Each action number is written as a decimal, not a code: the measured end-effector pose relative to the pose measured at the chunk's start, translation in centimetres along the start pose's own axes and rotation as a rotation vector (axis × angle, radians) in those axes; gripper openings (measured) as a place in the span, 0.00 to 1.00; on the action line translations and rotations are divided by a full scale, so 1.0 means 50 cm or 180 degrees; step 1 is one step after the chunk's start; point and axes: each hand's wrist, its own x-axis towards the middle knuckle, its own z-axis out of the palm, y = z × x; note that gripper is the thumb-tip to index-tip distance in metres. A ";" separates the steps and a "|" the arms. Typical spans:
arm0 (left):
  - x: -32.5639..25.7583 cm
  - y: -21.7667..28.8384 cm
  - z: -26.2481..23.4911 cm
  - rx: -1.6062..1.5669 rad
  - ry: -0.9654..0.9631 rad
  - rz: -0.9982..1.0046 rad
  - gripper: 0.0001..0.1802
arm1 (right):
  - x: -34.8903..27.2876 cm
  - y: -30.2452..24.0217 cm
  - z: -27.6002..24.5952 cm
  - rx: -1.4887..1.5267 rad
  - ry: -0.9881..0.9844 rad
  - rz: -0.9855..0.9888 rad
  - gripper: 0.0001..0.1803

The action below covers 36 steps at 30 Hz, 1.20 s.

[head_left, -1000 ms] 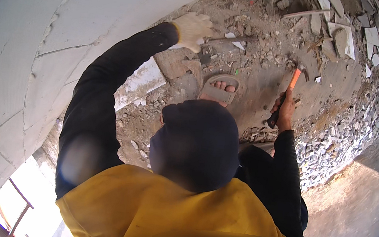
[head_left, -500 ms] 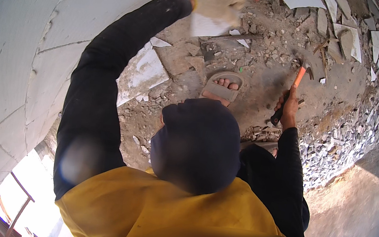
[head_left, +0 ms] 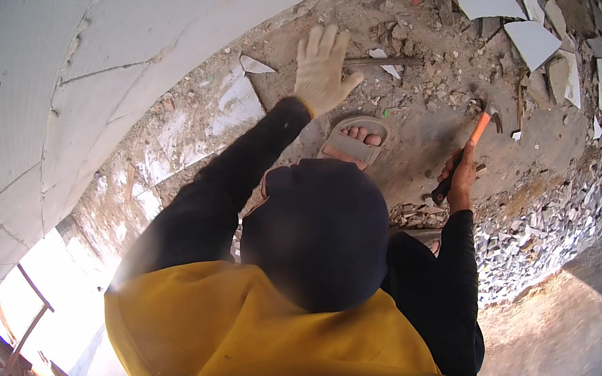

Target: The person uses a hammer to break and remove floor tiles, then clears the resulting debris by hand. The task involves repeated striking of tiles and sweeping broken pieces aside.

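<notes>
Two hands are working apart: the gloved left hand [head_left: 323,68] is hanging spread, holding nothing, left of the sandalled foot [head_left: 354,140]; the right hand [head_left: 460,181] is gripping the orange-handled hammer [head_left: 466,151], pointing up-right, right of the foot.

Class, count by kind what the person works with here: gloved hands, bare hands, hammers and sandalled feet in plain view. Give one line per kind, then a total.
Gloved hand: 1
Bare hand: 1
Hammer: 1
Sandalled foot: 1
Total: 4
</notes>
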 end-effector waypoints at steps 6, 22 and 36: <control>-0.138 -0.008 -0.028 -0.0383 -0.0458 -0.0382 0.47 | 0.007 -0.001 0.005 -0.0049 0.0121 0.0119 0.39; -0.206 -0.132 -0.084 -0.0209 -0.1691 0.0399 0.22 | 0.028 -0.005 -0.022 -0.0244 0.0047 0.0077 0.46; 0.044 0.096 -0.148 -0.1389 0.0746 0.0767 0.29 | 0.047 0.004 -0.032 -0.0458 0.0168 0.0115 0.47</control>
